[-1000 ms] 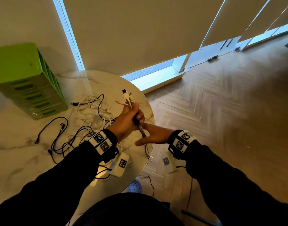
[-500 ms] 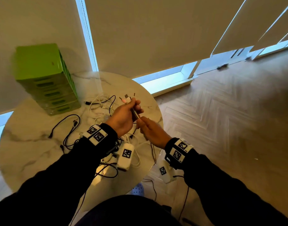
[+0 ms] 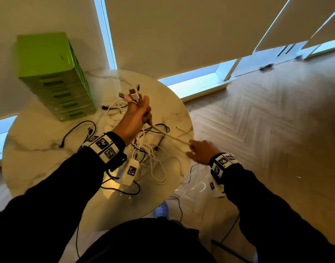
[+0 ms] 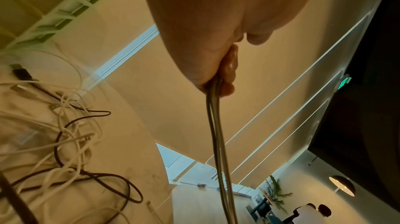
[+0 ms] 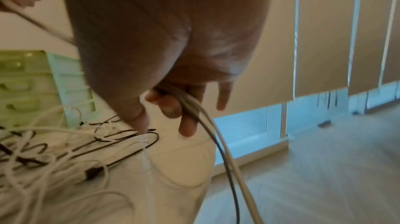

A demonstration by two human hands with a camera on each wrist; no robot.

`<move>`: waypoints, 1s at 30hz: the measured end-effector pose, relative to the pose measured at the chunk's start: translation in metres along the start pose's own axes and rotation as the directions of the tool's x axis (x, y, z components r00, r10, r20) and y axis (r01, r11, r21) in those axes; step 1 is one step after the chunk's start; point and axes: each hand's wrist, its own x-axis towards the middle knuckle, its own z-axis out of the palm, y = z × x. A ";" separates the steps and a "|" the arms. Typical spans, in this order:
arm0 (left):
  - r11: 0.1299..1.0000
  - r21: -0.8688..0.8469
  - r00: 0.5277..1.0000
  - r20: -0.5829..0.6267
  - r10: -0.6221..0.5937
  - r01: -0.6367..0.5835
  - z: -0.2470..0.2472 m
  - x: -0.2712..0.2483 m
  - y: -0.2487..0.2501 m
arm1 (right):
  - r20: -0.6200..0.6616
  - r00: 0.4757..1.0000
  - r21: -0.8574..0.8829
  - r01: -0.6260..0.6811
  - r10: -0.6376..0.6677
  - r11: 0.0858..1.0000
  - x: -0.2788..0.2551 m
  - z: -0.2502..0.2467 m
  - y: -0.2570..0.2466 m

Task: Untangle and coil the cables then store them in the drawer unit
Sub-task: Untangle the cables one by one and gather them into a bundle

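Note:
My left hand (image 3: 139, 112) is raised over the round marble table (image 3: 39, 158) and grips a bundle of cables, with several plugs (image 3: 131, 93) sticking up above the fist. The cable strands (image 3: 170, 136) run taut from that fist down to my right hand (image 3: 198, 151) at the table's right edge. The right hand (image 5: 173, 107) has its fingers curled loosely round the strands (image 5: 207, 125), which hang on below it. The left wrist view shows the strands (image 4: 216, 125) leaving the closed left fist (image 4: 216, 66). A tangle of white and black cables (image 3: 149, 154) lies on the table. The green drawer unit (image 3: 54, 76) stands at the back left.
A white tagged device (image 3: 129, 171) lies on the table near my left wrist. Window blinds (image 3: 181, 31) hang right behind the table. Wooden floor (image 3: 267, 130) spreads to the right. A cable (image 3: 179, 207) trails on the floor under the table edge, near a pale blue shoe (image 3: 161, 210).
My right hand has slid away from the left along the strands, down and to the right, drawing them taut. The left hand has stayed raised with the plugs. The head view has shifted.

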 end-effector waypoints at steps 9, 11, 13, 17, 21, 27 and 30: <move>0.990 -0.112 0.958 -0.281 0.055 -0.089 0.000 0.030 0.020 | 0.201 0.961 0.214 0.144 -0.188 0.966 -0.011 0.048 -0.029; 0.997 -0.048 0.967 -0.253 0.039 -0.053 0.009 0.034 0.013 | 0.317 0.907 0.187 0.226 -0.277 0.956 -0.017 0.064 -0.052; 1.000 0.006 0.977 -0.212 0.019 -0.018 0.017 0.035 0.000 | 0.436 0.838 0.185 0.272 -0.327 0.944 -0.020 0.072 -0.069; 0.997 0.022 0.984 -0.162 -0.071 0.076 0.024 0.031 -0.020 | 0.553 0.775 0.199 0.233 -0.306 0.952 -0.017 0.056 -0.070; 0.984 0.092 0.983 -0.116 -0.139 0.150 0.022 0.028 -0.036 | 0.423 0.869 0.381 0.084 -0.255 0.921 0.006 0.012 -0.040; 0.965 0.138 0.964 -0.181 -0.196 0.222 0.009 0.022 -0.055 | 0.025 0.994 0.252 -0.109 0.106 0.962 0.089 0.008 0.037; 0.966 0.124 0.957 -0.213 -0.198 0.228 0.001 0.016 -0.060 | 0.109 0.961 0.161 -0.270 0.255 0.949 0.116 0.017 0.054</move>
